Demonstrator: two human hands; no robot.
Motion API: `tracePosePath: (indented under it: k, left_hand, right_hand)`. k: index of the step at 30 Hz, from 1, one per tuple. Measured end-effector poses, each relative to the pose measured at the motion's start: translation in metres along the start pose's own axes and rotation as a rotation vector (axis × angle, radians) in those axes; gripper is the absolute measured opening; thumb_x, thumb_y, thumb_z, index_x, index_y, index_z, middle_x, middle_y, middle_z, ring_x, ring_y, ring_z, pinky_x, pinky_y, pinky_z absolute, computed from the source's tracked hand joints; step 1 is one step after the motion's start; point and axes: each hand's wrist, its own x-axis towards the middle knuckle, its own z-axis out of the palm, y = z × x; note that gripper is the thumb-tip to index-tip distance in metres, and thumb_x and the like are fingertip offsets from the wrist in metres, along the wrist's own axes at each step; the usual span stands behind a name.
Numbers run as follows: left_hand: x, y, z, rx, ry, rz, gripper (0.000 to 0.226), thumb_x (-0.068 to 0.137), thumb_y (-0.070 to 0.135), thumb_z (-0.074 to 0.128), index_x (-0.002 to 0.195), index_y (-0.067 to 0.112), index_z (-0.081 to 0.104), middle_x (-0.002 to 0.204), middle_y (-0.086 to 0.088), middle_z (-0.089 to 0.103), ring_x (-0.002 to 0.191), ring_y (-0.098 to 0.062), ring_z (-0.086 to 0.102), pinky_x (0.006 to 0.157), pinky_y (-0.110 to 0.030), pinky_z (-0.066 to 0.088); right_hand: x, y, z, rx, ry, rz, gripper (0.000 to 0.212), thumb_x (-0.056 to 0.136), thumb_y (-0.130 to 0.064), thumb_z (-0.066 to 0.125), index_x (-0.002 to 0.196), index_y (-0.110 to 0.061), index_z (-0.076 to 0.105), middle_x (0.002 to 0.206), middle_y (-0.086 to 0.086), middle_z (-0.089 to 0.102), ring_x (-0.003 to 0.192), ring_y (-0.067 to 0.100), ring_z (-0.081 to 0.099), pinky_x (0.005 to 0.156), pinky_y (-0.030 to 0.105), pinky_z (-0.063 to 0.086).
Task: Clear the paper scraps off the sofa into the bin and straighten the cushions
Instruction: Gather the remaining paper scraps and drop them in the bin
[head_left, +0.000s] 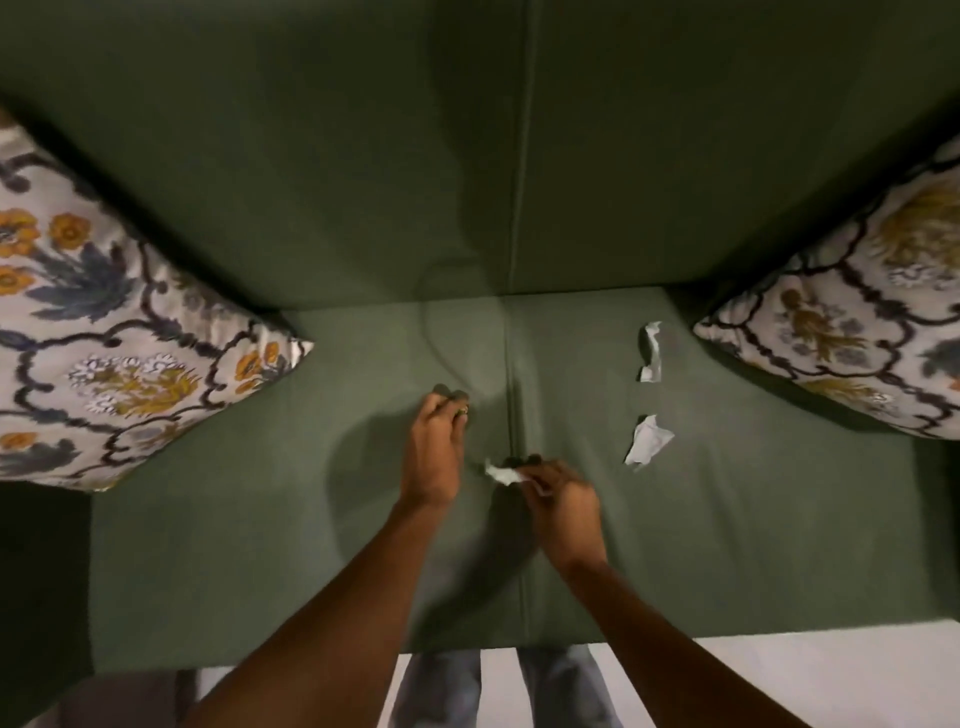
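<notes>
The right hand (558, 491) pinches a small paper scrap (501, 474) between thumb and fingertips, just above the seat seam near the middle of the sofa (260, 545). To do this step well, the person should probably close the pinch firmly before lifting, since the scrap is light and only partly inside the fingers; gathering the other pieces into the same hand would likely save trips to the bin, which is not in view.

The left hand (436, 447) hovers just beside it, knuckles up, fingers curled loosely inward; whether they grip anything cannot be told. Both forearms reach forward from the seat's front edge, converging near the seam.

Two more scraps lie toward the seat's right end: one (649, 439) nearer the front, another (652, 351) nearer the backrest. Patterned cushions lean in the left (104, 322) and right (857, 322) back corners, both tilted.
</notes>
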Motion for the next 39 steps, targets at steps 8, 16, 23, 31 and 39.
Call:
tracePosePath:
  k: [8,16,23,31,39]
  left_hand:
    - [0.026,0.104,0.047,-0.032,-0.136,0.13,0.016,0.099,0.003,0.068,0.113,0.0,0.077,0.111,-0.018,0.067,0.101,-0.032,0.067,0.096,-0.041,0.053]
    - [0.064,0.192,0.114,0.299,-0.319,0.652,0.012,0.094,0.016,0.076,0.105,0.016,0.081,0.16,-0.002,0.048,0.145,-0.025,0.042,0.109,-0.042,0.05]
    - [0.078,0.187,0.136,0.453,-0.443,0.729,0.028,0.101,0.005,0.057,0.125,0.007,0.071,0.139,-0.01,0.06,0.134,-0.027,0.052,0.102,-0.045,0.052]
    - [0.063,0.147,0.097,0.295,-0.318,0.506,0.029,0.095,0.0,0.066,0.121,0.009,0.075,0.114,-0.011,0.071,0.108,-0.032,0.065,0.091,-0.042,0.055]
    - [0.024,0.083,0.025,0.091,-0.09,0.209,0.038,0.101,0.004,0.063,0.139,0.009,0.064,0.129,-0.018,0.071,0.124,-0.036,0.062,0.108,-0.045,0.049]
  right_hand:
    - [0.002,0.054,-0.092,0.001,0.333,0.228,0.018,0.094,-0.025,0.08,0.109,-0.016,0.083,0.121,0.008,0.07,0.113,0.026,0.067,0.1,0.032,0.056]
    - [0.018,0.085,-0.112,0.171,0.407,0.268,0.018,0.09,-0.007,0.082,0.107,0.0,0.083,0.145,0.013,0.054,0.124,0.004,0.051,0.101,-0.012,0.026]
    - [0.033,0.103,-0.118,0.094,0.331,0.167,0.022,0.089,-0.003,0.082,0.111,-0.009,0.084,0.118,0.005,0.071,0.1,0.013,0.067,0.092,-0.008,0.036]
    - [0.042,0.087,-0.113,0.126,0.354,0.153,0.021,0.092,-0.011,0.081,0.11,-0.022,0.083,0.109,-0.003,0.08,0.093,0.007,0.073,0.091,0.029,0.063]
    - [0.049,0.03,-0.093,0.175,0.259,0.027,0.024,0.094,-0.019,0.081,0.117,-0.022,0.077,0.108,-0.004,0.083,0.094,0.008,0.077,0.085,0.024,0.06]
